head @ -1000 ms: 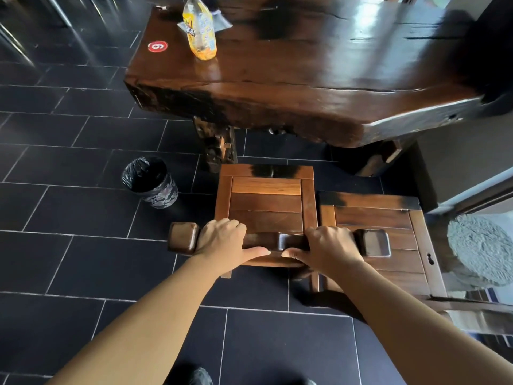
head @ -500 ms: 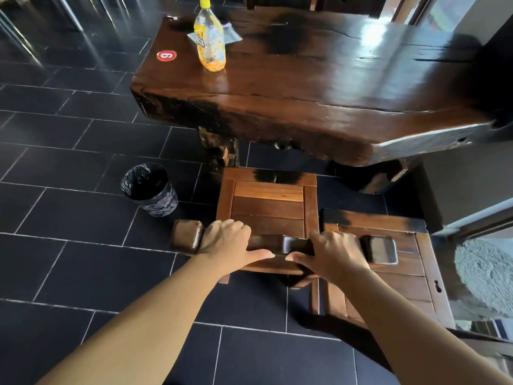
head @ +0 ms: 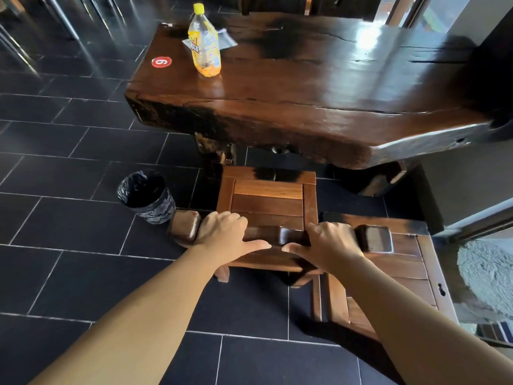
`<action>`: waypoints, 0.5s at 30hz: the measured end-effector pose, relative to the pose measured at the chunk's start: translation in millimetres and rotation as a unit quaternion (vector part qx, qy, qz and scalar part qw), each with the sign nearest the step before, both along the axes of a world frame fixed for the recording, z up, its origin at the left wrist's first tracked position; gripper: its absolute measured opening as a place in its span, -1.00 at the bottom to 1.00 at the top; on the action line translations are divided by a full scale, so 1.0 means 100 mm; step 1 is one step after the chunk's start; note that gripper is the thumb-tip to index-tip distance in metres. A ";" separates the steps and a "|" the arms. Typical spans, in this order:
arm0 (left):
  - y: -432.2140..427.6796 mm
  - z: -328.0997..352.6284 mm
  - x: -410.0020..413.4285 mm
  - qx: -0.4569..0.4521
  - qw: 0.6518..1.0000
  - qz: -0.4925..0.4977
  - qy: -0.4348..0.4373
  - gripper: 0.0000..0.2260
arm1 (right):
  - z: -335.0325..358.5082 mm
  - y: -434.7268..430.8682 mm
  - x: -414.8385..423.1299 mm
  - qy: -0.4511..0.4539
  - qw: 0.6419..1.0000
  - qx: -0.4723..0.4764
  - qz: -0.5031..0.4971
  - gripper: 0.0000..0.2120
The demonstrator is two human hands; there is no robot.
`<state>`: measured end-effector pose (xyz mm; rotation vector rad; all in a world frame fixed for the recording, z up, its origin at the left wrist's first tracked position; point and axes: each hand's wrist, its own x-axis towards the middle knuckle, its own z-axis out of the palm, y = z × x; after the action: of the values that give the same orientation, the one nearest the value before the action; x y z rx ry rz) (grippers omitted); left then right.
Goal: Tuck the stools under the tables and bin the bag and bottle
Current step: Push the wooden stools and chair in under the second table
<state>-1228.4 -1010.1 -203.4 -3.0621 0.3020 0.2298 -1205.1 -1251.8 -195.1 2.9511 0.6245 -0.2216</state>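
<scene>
**Both hands gripping the back rail of a slatted wooden stool**

The fingers of the left hand and the right hand are curling over the thick, rounded dark-wood back rail of the square brown slatted wooden stool, thumbs pointing toward each other along its near face; both hands are closing on the rail. The rail's blocky, polished ends are projecting past each hand. The stool's far edge is lying just below the near edge of the heavy, glossy dark-brown slab table. A second slatted wooden stool is standing just to the right, apart from the table. On the tabletop, a clear plastic bottle with a yellow cap and orange liquid is standing upright, partly covering a flat, crinkled silvery bag, near a round red sticker. A cylindrical bin with a black liner is sitting on the dark tiled floor, left of the stool.
</scene>
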 end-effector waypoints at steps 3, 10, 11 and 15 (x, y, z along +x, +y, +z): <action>0.00 0.03 0.07 -0.001 1.000 0.000 0.000 -0.36 | 0.06 0.02 0.07 0.002 1.000 0.001 0.007 -0.34; 0.03 0.03 0.33 -0.001 1.000 0.015 -0.001 -0.29 | 0.03 0.07 0.40 0.004 1.000 -0.010 0.012 -0.31; 0.03 0.03 0.36 -0.001 1.000 0.014 -0.002 -0.31 | 0.02 0.07 0.44 0.001 1.000 -0.016 0.014 -0.29; 0.08 0.04 0.45 0.001 1.000 0.008 0.001 -0.35 | 0.00 0.11 0.53 -0.003 0.999 -0.028 0.015 -0.30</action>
<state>-1183.9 -1002.5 -199.8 -3.0634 0.2767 0.2329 -1151.9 -1240.3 -194.9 2.8854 0.6494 -0.2240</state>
